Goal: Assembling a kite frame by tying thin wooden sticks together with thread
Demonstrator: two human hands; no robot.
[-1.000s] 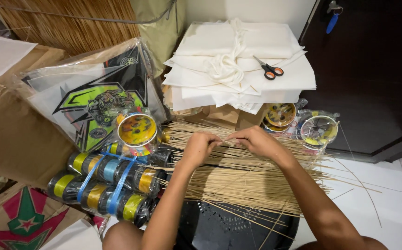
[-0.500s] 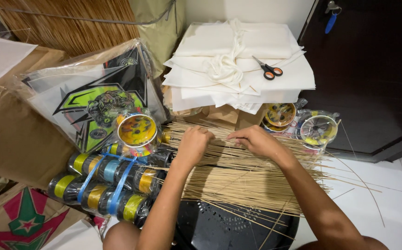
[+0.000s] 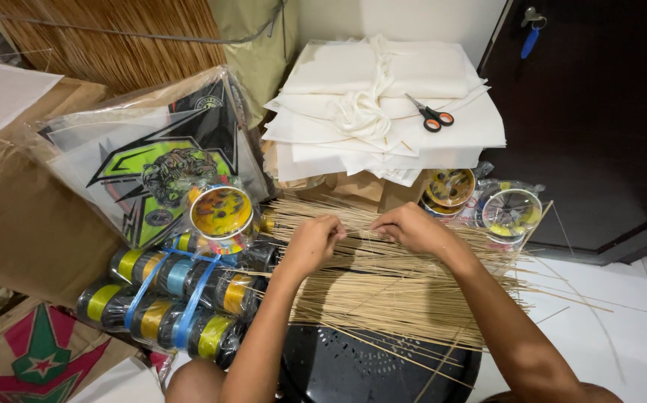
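Barely shifted, both hands (image 3: 364,237) cover thin sticks (image 3: 398,291).

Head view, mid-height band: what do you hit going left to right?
Brown paper sheet → kite in clear wrap → single spool → left hand → right hand → clear-wrapped spool → dark door.

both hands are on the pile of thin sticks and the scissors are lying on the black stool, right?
Not quite. The head view shows the left hand and right hand on the pile of thin sticks, but the scissors lie on the stack of white paper behind it, not on the black stool.
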